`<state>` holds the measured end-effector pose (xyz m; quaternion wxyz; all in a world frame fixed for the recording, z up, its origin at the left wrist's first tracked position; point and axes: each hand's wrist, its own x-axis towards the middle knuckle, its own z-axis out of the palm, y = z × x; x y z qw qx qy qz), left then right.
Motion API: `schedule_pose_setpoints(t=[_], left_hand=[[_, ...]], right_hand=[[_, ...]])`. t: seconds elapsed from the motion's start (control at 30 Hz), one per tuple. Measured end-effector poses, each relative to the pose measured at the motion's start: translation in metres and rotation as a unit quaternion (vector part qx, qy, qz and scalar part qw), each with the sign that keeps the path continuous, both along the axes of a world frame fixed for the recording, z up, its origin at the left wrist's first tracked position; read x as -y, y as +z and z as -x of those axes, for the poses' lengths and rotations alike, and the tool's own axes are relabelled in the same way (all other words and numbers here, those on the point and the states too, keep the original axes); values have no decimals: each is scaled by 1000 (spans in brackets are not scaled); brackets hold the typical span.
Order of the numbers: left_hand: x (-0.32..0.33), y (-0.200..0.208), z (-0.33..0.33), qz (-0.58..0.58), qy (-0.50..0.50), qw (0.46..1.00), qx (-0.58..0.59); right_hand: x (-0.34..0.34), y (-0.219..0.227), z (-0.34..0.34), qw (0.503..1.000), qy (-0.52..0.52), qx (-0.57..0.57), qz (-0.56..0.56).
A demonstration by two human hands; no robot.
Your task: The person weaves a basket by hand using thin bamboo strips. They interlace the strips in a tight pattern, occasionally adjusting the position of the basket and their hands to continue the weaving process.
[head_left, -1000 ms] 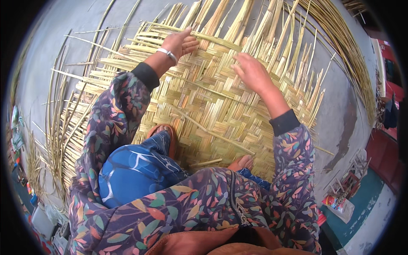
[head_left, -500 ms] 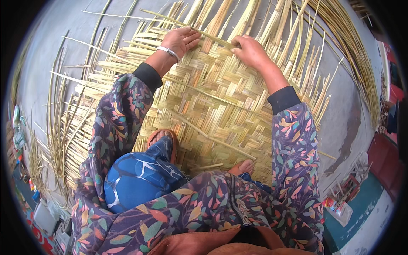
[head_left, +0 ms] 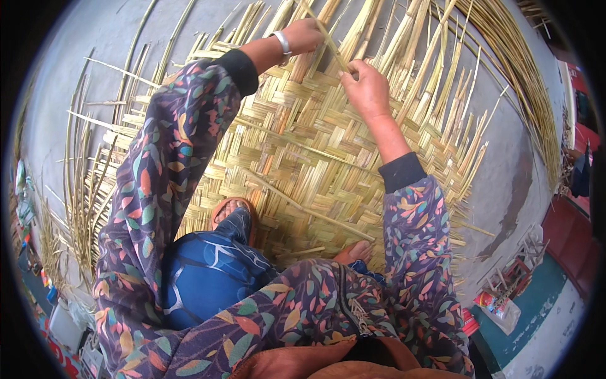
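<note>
Soft light falls evenly; edges bend toward black corners.

A grey, smooth floor (head_left: 499, 139) bears a broad yellow woven-reed mat (head_left: 328, 183); slender brown stalks, bundled lengthwise (head_left: 516, 69), lie to the mat's right.

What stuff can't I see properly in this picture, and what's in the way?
All in the head view:
Left hand: fingertips hidden by its own knuckles, so its grip is unclear.
Pale strip, pinched by the right hand: far end cut off by the top edge.
Woven mat: near part hidden by the flowery jacket.
Orange sandal: heel hidden by the blue trouser leg.
Clutter at left: squeezed too small by the fisheye lens.
</note>
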<state>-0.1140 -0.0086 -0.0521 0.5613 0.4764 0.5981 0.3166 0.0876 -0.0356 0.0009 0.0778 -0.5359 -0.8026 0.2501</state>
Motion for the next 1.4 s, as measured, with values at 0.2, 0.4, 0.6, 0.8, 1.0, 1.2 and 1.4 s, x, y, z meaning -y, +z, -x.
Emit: schedule_pose_setpoints(t=[0.2, 0.4, 0.6, 0.8, 1.0, 1.2, 1.4], left_hand=[[-30, 28, -25, 70, -69, 987, -127], [-33, 12, -25, 66, -92, 993, -30], [-22, 17, -21, 19, -54, 992, -108], [-10, 7, -17, -17, -22, 975, -221], [4, 1, -18, -5, 60, 998, 36], [4, 6, -18, -36, 50, 998, 9], [6, -3, -27, -67, 72, 986, -132]], right_hand=[[18, -4, 0, 966, -177, -181, 41], [26, -10, 0, 925, -237, -283, 90], [21, -9, -1, 920, -238, -284, 128], [14, -12, 4, 930, -231, -244, 151], [8, -13, 8, 933, -236, -216, 167], [12, -9, 10, 946, -225, -188, 138], [20, -17, 10, 918, -268, -262, 131]])
